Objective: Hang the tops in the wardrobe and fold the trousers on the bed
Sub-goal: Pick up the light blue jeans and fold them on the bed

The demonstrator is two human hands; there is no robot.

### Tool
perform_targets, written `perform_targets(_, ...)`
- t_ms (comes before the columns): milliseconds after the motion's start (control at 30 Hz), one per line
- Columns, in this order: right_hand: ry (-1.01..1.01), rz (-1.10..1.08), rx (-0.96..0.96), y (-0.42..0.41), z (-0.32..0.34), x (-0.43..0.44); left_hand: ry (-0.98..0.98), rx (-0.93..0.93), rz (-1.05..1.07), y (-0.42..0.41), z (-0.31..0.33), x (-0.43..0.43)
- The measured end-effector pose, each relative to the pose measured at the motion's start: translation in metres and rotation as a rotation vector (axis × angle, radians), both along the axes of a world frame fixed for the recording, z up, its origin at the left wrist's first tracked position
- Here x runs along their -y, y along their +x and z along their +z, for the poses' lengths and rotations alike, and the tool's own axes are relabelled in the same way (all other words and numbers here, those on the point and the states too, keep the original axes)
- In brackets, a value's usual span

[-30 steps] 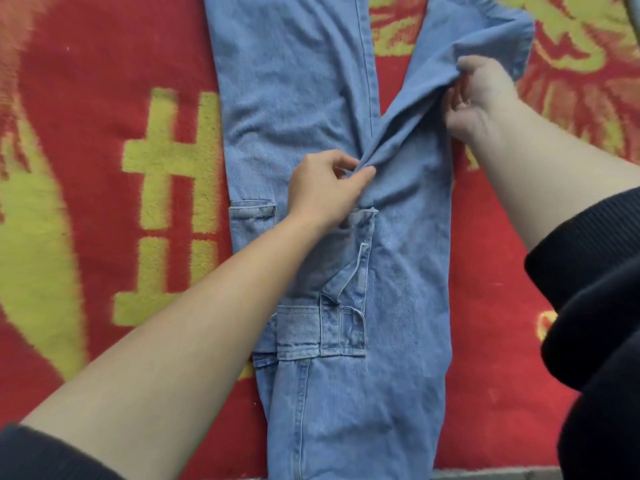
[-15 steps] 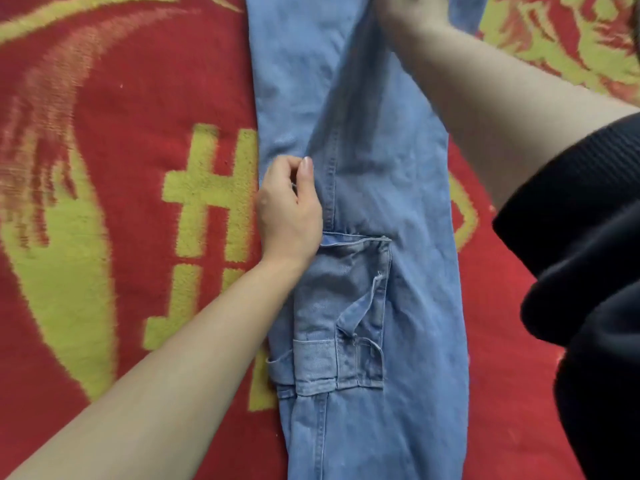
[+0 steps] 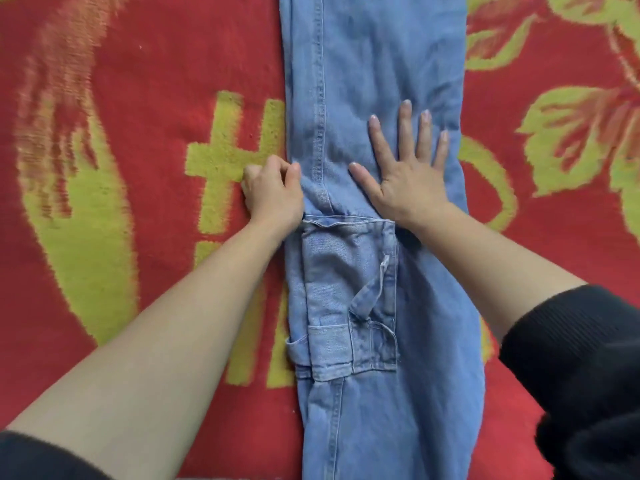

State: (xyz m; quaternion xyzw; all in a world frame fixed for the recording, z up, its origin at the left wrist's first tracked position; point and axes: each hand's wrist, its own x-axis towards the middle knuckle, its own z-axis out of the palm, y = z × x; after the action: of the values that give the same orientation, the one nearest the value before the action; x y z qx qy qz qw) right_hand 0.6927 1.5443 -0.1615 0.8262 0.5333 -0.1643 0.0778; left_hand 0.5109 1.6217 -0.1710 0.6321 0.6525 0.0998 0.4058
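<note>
— Both busy?
— Yes: your left hand (image 3: 273, 194) pinches the left edge of the jeans (image 3: 374, 64); your right hand (image 3: 407, 174) presses flat on them, fingers spread.
— Where do they lie?
— Lengthwise on your red-and-yellow blanket (image 3: 138, 98), cargo pocket (image 3: 346, 299) between your forearms.

One pair of trousers (image 3: 381, 64), blue denim. One side pocket (image 3: 346, 271) showing on it, with one strap loop (image 3: 372, 292). Two grips, both bare hands: left grip (image 3: 273, 192), right grip (image 3: 408, 181). Two black sleeves: left sleeve (image 3: 34, 455), right sleeve (image 3: 581, 368). One red blanket (image 3: 138, 98), yellow-green pattern.
</note>
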Motion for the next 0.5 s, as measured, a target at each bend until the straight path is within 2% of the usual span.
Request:
perform_targets(133, -0.14, 0.015, -0.072, 0.011, 0.006, -0.015, -0.046, 0.007, -0.016, -0.001, 0.0, -0.007)
perform_targets(267, 0.011, -0.072, -0.214, 0.004, 0.029, 0.007, -0.02, 0.086, 0.029, -0.009, 0.012, 0.0)
perform_targets(367, 0.266, -0.258, -0.213, -0.032, 0.033, 0.078, 0.01, 0.07, 0.124, -0.022, 0.027, 0.052)
perform_targets(433, 0.242, -0.335, -0.127, -0.063, 0.032, 0.157, 0.011, -0.009, 0.077, -0.045, 0.035, 0.119)
perform_targets(500, 0.106, -0.395, -0.129, -0.092, 0.034, 0.247, -0.042, -0.184, -0.077, -0.081, 0.039, 0.196)
